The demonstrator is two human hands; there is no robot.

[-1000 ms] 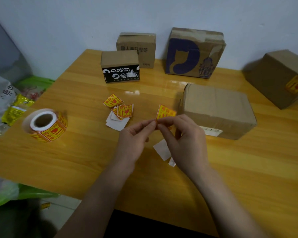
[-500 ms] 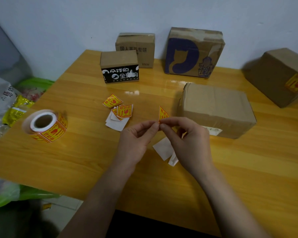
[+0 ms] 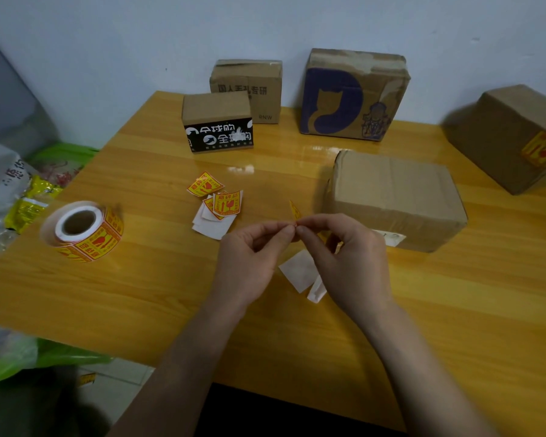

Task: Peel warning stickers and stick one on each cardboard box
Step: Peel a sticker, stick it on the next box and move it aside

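Yellow sticker (image 3: 294,210): held above the wooden table (image 3: 145,279), seen nearly edge-on, long axis upright, tip leaning up-left.
Left hand (image 3: 249,257): thumb and forefinger pinch its lower corner.
Right hand (image 3: 344,250): pinches the same corner, fingertips touching the left's.
Plain box (image 3: 394,197): just behind the hands.
Sticker roll (image 3: 82,230): on its side, far left.

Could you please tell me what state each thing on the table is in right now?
held sticker: edge-on, pinched by left hand and right hand.
sticker roll: lying on its side, untouched.
nearest box: no sticker showing.
far-right box: sticker already on.
loose stickers: lying on table.
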